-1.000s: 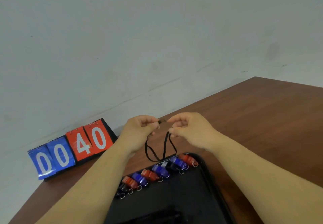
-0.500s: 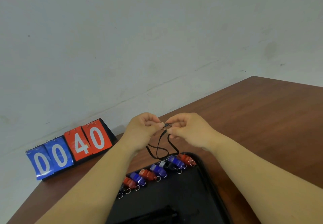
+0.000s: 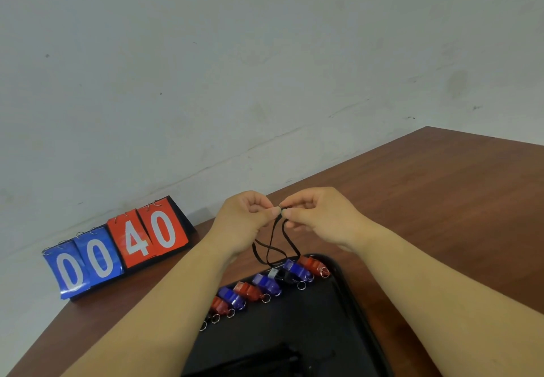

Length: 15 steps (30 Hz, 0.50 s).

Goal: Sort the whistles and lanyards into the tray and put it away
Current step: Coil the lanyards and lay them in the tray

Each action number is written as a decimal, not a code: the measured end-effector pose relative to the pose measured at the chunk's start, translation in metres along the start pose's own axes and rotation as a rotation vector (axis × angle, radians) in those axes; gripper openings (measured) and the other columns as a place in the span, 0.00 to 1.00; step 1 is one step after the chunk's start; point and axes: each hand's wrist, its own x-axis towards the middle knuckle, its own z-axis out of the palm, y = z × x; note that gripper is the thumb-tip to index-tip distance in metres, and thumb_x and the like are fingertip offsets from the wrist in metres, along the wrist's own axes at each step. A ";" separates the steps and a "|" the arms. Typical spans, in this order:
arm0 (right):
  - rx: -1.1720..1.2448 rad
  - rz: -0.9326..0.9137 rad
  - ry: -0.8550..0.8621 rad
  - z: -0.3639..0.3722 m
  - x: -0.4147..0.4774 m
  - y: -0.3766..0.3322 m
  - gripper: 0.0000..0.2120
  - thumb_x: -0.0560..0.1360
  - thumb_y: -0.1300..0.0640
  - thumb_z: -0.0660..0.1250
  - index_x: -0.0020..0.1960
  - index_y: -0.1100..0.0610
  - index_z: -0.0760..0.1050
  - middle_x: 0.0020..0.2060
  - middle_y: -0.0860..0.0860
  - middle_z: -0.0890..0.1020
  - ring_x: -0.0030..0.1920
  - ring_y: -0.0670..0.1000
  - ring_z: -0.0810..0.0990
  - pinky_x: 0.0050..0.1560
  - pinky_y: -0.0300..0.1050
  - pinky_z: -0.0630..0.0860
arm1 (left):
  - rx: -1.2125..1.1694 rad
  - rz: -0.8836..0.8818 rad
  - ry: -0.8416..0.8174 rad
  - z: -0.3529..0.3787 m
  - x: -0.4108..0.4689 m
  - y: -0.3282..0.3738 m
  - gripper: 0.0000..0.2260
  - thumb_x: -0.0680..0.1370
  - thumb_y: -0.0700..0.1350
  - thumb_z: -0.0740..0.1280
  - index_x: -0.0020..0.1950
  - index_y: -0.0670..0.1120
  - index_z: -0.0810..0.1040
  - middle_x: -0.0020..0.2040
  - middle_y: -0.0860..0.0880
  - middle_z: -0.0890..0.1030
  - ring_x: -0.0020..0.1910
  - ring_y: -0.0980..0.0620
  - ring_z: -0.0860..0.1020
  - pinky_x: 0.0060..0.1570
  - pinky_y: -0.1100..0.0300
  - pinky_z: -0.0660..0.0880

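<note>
Hands raised together above the far end of the black tray (image 3: 350, 294), fingertips nearly touching: left hand (image 3: 244, 223) and right hand (image 3: 318, 217) each pinching the top of one black lanyard (image 3: 273, 247), loops hanging crossed below the knuckles. Sitting in a slanted row just beneath and nearer than the hands, eight whistles (image 3: 266, 284): three blue, three red, two black, partly hidden. Standing well left of the left hand, a scoreboard (image 3: 117, 247) reading 00 40.

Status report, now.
Both hands, left and right, pinch one black lanyard above the tray. Whistles lined up inside. Nothing in the way.
</note>
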 end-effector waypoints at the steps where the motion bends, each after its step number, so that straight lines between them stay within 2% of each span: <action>1: 0.003 0.003 -0.001 0.000 0.000 0.000 0.09 0.77 0.61 0.73 0.57 0.56 0.84 0.44 0.52 0.88 0.46 0.51 0.88 0.53 0.45 0.84 | 0.004 0.000 -0.001 0.000 0.000 0.000 0.05 0.75 0.44 0.77 0.42 0.47 0.82 0.29 0.53 0.80 0.30 0.57 0.75 0.41 0.56 0.71; 4: -0.005 0.017 0.008 0.000 0.001 0.000 0.07 0.78 0.61 0.72 0.55 0.57 0.84 0.44 0.53 0.88 0.46 0.50 0.88 0.52 0.43 0.84 | 0.009 -0.007 0.002 0.000 0.000 -0.002 0.05 0.76 0.45 0.76 0.42 0.48 0.83 0.31 0.53 0.81 0.34 0.55 0.77 0.43 0.54 0.73; 7: 0.072 0.037 0.047 -0.001 0.002 0.001 0.06 0.77 0.63 0.72 0.54 0.60 0.83 0.43 0.57 0.88 0.44 0.50 0.88 0.52 0.46 0.85 | -0.029 -0.031 -0.006 -0.004 -0.001 -0.005 0.01 0.77 0.44 0.75 0.46 0.50 0.84 0.34 0.52 0.84 0.38 0.54 0.79 0.45 0.53 0.74; 10: 0.138 0.073 0.064 -0.003 0.003 0.001 0.06 0.77 0.66 0.72 0.54 0.61 0.83 0.44 0.59 0.87 0.44 0.51 0.88 0.51 0.47 0.85 | -0.018 -0.039 -0.032 -0.007 -0.005 -0.008 0.03 0.77 0.42 0.74 0.46 0.50 0.86 0.38 0.51 0.86 0.38 0.55 0.80 0.45 0.54 0.75; 15: 0.147 0.097 0.061 -0.001 0.002 0.002 0.06 0.74 0.69 0.72 0.51 0.63 0.82 0.44 0.60 0.87 0.46 0.54 0.88 0.51 0.46 0.85 | 0.008 -0.012 -0.015 -0.003 -0.006 -0.005 0.04 0.77 0.42 0.75 0.44 0.50 0.87 0.35 0.52 0.85 0.36 0.56 0.79 0.43 0.57 0.76</action>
